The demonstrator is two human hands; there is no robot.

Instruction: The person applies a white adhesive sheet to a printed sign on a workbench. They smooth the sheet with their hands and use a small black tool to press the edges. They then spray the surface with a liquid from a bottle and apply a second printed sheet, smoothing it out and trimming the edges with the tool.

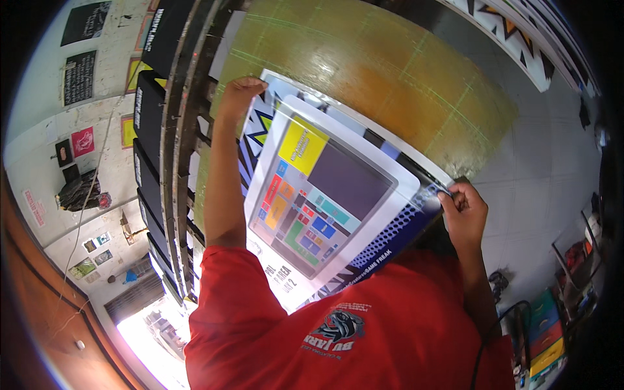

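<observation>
Left hand [246, 92] and right hand [464, 204] are pinched on the far corners of the sheet [312, 195] at the near side of the table [390, 58], so creasing or skewing could be caused if one corner were pulled harder.

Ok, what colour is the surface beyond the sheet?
Yellow-brown, green-lined surface; head view shows it.

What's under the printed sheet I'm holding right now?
Past its far edge, a yellow-green, grid-lined tabletop shows. Whatever lies directly beneath the printed sheet, pinched by your left hand and right hand, is covered, so I can't tell if other sheets are there.
</observation>
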